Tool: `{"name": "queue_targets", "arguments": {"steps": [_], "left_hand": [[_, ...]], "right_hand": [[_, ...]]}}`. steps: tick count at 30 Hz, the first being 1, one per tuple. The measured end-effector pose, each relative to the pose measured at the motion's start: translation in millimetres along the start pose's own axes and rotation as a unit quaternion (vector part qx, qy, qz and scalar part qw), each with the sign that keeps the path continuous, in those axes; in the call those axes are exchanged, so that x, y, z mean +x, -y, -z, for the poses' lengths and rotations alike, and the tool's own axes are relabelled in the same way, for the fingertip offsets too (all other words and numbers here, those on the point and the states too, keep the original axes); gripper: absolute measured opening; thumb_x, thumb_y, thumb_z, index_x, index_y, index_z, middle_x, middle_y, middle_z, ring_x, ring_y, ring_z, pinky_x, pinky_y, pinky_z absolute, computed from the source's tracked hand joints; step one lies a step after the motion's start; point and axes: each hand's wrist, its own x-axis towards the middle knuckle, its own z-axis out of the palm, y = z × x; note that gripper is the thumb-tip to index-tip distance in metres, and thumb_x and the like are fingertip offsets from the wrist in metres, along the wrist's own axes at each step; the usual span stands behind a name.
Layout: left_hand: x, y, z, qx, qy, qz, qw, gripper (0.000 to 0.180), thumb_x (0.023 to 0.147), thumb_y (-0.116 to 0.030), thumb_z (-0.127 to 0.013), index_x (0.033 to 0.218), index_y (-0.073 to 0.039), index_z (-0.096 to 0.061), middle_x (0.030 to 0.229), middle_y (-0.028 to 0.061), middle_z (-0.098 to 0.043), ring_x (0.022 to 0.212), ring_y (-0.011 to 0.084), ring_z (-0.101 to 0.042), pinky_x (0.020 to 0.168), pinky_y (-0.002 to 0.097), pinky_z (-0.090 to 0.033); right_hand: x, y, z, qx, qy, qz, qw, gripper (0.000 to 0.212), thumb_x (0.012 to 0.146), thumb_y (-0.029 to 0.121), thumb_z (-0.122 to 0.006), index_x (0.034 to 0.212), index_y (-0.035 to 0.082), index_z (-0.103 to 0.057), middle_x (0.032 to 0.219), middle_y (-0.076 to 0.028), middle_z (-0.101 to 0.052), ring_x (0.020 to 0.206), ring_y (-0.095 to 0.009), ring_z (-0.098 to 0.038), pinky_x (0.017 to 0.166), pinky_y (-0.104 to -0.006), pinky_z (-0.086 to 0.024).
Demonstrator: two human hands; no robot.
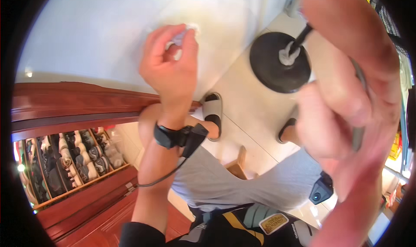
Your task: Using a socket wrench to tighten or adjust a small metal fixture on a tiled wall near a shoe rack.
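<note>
My left hand (pixel 171 61) is closed in a pinch on a small pale lilac and white piece (pixel 178 38), over the pale tabletop (pixel 99 35). Fingers hide most of that piece, so its kind does not show. Large and blurred, my right hand (pixel 351 87) is raised close to the camera at the right, its fingers curled in. A thin grey-green edge (pixel 358 136) shows between its fingers and palm; what it belongs to is hidden. A strapped dark device (pixel 175 136) sits on my left wrist, and a small camera (pixel 321 189) is by my right wrist.
A black round base (pixel 271 67) with a dark pole and whitish wrapping stands on the tiled floor (pixel 242 113). At the left, an open reddish wooden drawer (pixel 86 180) holds rolled socks in rows. Between my legs is a wooden stool (pixel 237 164).
</note>
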Motion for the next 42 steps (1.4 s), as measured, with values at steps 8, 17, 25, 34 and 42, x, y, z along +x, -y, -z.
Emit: {"name": "queue_targets", "arguments": {"steps": [8, 17, 25, 34, 42], "left_hand": [[16, -7, 3, -0.003, 0.035, 0.023, 0.999, 0.014, 0.084, 0.003, -0.077, 0.097, 0.000, -0.075, 0.097, 0.0015, -0.068, 0.078, 0.0059, -0.059, 0.063, 0.0187, -0.047], [34, 3, 38, 0.293, 0.112, -0.210, 0.926, 0.015, 0.082, 0.005, -0.076, 0.097, 0.001, -0.075, 0.100, 0.0044, -0.070, 0.079, 0.0091, -0.062, 0.066, 0.0246, -0.052], [35, -15, 12, 0.172, -0.104, -0.115, 0.973, 0.017, 0.080, 0.004, -0.077, 0.096, -0.002, -0.075, 0.097, 0.0073, -0.068, 0.079, 0.0194, -0.066, 0.062, 0.0278, -0.057], [44, -21, 26, 0.283, -0.119, -0.167, 0.937, 0.018, 0.080, 0.009, -0.074, 0.096, 0.000, -0.074, 0.097, 0.0103, -0.068, 0.079, 0.0206, -0.066, 0.059, 0.0300, -0.056], [31, -20, 11, 0.243, -0.050, -0.084, 0.965, 0.018, 0.083, 0.007, -0.074, 0.100, 0.000, -0.074, 0.099, 0.0092, -0.067, 0.079, 0.0194, -0.066, 0.059, 0.0292, -0.055]], "right_hand": [[10, 21, 9, -0.003, -0.026, -0.007, 1.000, 0.034, 0.097, 0.012, -0.057, 0.129, 0.002, -0.062, 0.071, -0.006, -0.058, 0.059, -0.014, -0.055, 0.055, -0.0278, -0.045], [-23, 6, 57, 0.041, 0.007, -0.033, 0.999, 0.038, 0.098, 0.013, -0.056, 0.135, 0.004, -0.060, 0.070, -0.004, -0.056, 0.057, -0.013, -0.053, 0.054, -0.0276, -0.043], [-8, 12, 3, -0.069, -0.049, -0.061, 0.995, 0.051, 0.100, 0.018, -0.052, 0.149, 0.005, -0.050, 0.072, 0.006, -0.045, 0.055, -0.003, -0.033, 0.052, -0.0221, -0.030], [29, -43, -20, -0.257, 0.035, -0.071, 0.963, 0.029, 0.090, 0.002, -0.056, 0.118, -0.004, -0.063, 0.069, -0.025, -0.059, 0.062, -0.046, -0.058, 0.058, -0.0503, -0.044], [58, -69, -23, -0.214, -0.061, 0.016, 0.975, 0.010, 0.089, 0.002, -0.058, 0.086, -0.006, -0.063, 0.070, -0.025, -0.058, 0.064, -0.043, -0.058, 0.058, -0.0481, -0.044]]}}
